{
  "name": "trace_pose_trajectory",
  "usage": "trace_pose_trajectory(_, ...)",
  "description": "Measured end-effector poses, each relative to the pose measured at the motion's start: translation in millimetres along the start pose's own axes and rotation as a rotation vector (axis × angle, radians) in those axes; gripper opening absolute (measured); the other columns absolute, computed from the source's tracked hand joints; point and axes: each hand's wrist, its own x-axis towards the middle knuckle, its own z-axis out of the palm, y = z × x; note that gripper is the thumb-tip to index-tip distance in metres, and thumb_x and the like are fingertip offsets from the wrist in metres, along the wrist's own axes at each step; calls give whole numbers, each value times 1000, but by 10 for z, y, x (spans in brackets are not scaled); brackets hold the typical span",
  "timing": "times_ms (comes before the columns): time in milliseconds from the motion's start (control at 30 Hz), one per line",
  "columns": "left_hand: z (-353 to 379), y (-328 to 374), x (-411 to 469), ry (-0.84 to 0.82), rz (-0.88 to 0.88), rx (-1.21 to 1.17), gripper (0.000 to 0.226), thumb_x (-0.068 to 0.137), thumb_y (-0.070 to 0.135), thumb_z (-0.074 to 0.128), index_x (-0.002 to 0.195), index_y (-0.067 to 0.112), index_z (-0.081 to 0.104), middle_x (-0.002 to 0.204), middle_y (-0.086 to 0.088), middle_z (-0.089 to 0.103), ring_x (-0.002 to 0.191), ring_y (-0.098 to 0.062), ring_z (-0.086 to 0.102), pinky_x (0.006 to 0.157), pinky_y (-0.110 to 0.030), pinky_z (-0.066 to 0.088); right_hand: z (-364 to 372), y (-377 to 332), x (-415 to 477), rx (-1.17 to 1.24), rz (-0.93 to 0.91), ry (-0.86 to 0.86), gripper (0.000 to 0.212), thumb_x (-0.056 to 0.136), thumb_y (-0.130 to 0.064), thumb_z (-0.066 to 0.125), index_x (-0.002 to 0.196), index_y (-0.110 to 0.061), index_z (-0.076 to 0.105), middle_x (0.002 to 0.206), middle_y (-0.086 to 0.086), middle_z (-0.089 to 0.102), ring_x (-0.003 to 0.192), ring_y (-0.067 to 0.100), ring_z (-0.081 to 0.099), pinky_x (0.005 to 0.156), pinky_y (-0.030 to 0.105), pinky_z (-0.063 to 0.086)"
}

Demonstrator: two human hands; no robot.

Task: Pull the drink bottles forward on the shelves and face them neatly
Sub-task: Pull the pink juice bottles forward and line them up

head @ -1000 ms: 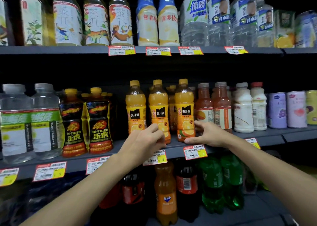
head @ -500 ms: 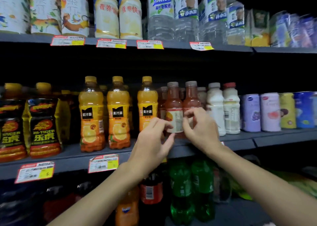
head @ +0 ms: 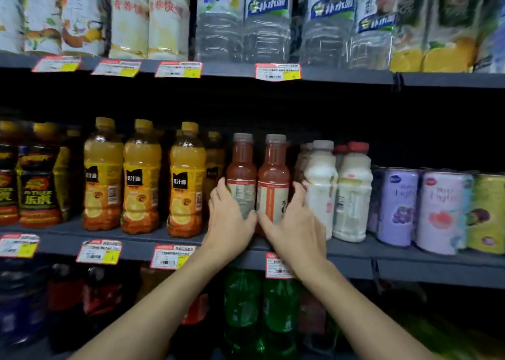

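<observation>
Drink bottles [head: 188, 179] stand in rows on dark grey shop shelves, seen from a head-worn camera; the picture is slightly blurred. At the centre of the middle shelf [head: 410, 261], two bottles with pale caps stand upright and touching, close to the front edge. The left red juice bottle [head: 241, 168] shows a white nutrition panel; the right red juice bottle [head: 273, 174] shows an orange stripe on its label.

Both bare forearms reach up from the bottom of the view. The left hand [head: 229, 223] has its grip clamped on the left red juice bottle, fingers curled round its left side and thumb across the lower front. The right hand [head: 293, 228] mirrors it, its grip clamped on the right red juice bottle with fingers round the right side. The two thumbs nearly meet between the bottles.

Just left of the pair are three orange juice bottles [head: 142, 179] with yellow caps, labels facing out, and further left are black-and-yellow energy drink bottles [head: 38, 187]. Just right of the pair stand white milky bottles [head: 321, 184], then pastel cans [head: 442, 212]. Red-and-yellow price tags [head: 172, 256] hang along the shelf edges. The top shelf [head: 341, 77] carries clear water bottles [head: 218, 26], and green bottles [head: 241, 299] sit on the shelf below.
</observation>
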Motion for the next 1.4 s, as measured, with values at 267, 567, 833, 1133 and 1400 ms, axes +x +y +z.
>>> trace_pose_trajectory(267,6,-89,42,-12,-26,17,83,88,19,74,152,5,23,143,-14,48,132,-28,48,110,-44,41,-52,-15,4,12,40,-103,64,79,-72,58,119,-25,40,99,-2,68,90,26,67,76,41,54)
trace_pose_trajectory(567,-173,-61,84,-147,-60,14,78,87,15,76,146,7,26,140,-14,51,131,-29,49,111,-42,40,-189,-71,3,74,70,-155,68,73,-68,66,119,-24,42,99,-2,66,91,25,66,77,43,56)
trace_pose_trajectory(833,-263,-160,-8,-203,9,41,79,83,53,74,140,10,42,135,-6,55,123,-20,53,103,-37,47,-249,21,-120,174,52,-91,91,66,-85,60,133,-30,34,110,-11,65,96,10,65,83,38,57)
trace_pose_trajectory(1133,-294,-201,-12,-269,-22,-21,68,85,37,73,140,19,38,130,2,61,100,-7,54,82,-22,42,-238,97,-77,231,6,-189,82,69,-66,65,137,-36,31,112,-17,65,100,7,65,89,41,55)
trace_pose_trajectory(1400,-338,-222,-106,-265,100,97,69,81,42,76,134,19,37,126,1,62,105,-14,61,82,-25,50,-225,112,-125,48,-75,-147,85,75,-78,51,142,-27,38,127,-9,64,111,16,64,88,36,52)
